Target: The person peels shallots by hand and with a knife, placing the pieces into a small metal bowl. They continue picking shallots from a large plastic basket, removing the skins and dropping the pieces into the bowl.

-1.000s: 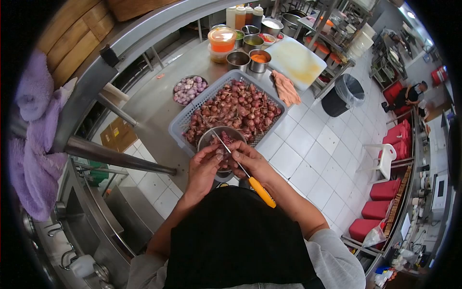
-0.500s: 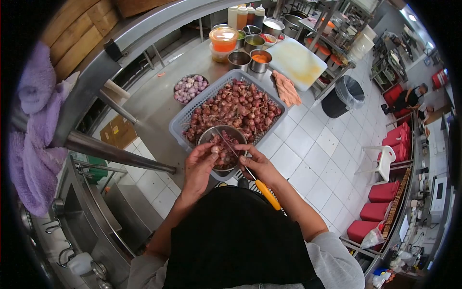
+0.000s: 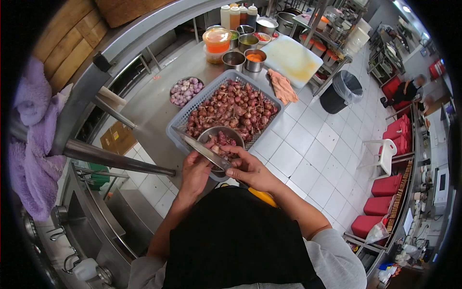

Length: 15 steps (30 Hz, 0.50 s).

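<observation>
My right hand [image 3: 251, 171] grips a knife [image 3: 204, 153] with a yellow handle, its wide blade slanting up and left over a metal bowl [image 3: 240, 138]. Close beside the blade, my left hand [image 3: 195, 169] pinches a shallot, now mostly hidden behind blade and fingers. Reddish peelings [image 3: 222, 139] lie in the bowl. That bowl rests at the near end of a grey plastic basket [image 3: 272, 96] heaped with unpeeled shallots [image 3: 236, 108]. To the basket's left stands a bowl of peeled, pale purple shallots [image 3: 186, 90].
Behind the basket are metal containers [image 3: 233, 60], an orange-filled tub [image 3: 216, 41], squeeze bottles [image 3: 235, 17], a white cutting board [image 3: 293, 60] and an orange cloth [image 3: 282, 86]. A black bin [image 3: 334, 96] stands on the tiles. A person [image 3: 406, 91] sits far right.
The knife has swung left and its blade now shows broadside, crossing in front of my left fingers. The shallot seen in my left fingertips is now largely covered. The view has shifted slightly.
</observation>
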{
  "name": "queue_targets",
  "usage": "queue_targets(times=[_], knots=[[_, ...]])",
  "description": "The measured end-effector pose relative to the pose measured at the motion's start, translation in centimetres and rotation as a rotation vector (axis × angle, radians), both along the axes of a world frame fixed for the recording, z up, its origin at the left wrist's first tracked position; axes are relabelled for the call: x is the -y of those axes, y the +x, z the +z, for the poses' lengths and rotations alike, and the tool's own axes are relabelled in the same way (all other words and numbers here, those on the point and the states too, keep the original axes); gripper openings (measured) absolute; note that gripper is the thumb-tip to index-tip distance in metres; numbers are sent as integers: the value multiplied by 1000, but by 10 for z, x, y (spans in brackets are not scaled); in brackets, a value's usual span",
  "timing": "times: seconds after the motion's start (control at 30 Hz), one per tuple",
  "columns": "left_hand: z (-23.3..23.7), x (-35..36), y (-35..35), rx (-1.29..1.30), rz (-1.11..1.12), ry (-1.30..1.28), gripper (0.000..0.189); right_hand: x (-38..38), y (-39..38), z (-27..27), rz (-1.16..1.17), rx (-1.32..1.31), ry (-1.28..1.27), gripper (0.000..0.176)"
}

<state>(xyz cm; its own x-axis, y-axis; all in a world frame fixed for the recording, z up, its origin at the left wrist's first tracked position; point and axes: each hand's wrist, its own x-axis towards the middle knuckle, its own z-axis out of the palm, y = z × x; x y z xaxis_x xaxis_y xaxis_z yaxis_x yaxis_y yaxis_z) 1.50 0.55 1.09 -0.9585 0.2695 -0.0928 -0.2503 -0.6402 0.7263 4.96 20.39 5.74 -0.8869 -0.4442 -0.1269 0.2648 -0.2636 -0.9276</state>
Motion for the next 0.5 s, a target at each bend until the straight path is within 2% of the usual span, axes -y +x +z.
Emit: queue_targets(times=[0.27,0.37,0.5], knots=[[-2,2,-1,-64,-75,-71,33,0,-1,2,-17,-73,60,64],[2,5,-1,-16,-108,-87,34,3,-1,6,-43,-73,-10,61],[8,2,1,3,-82,-83,35,0,-2,2,-19,-84,39,59]])
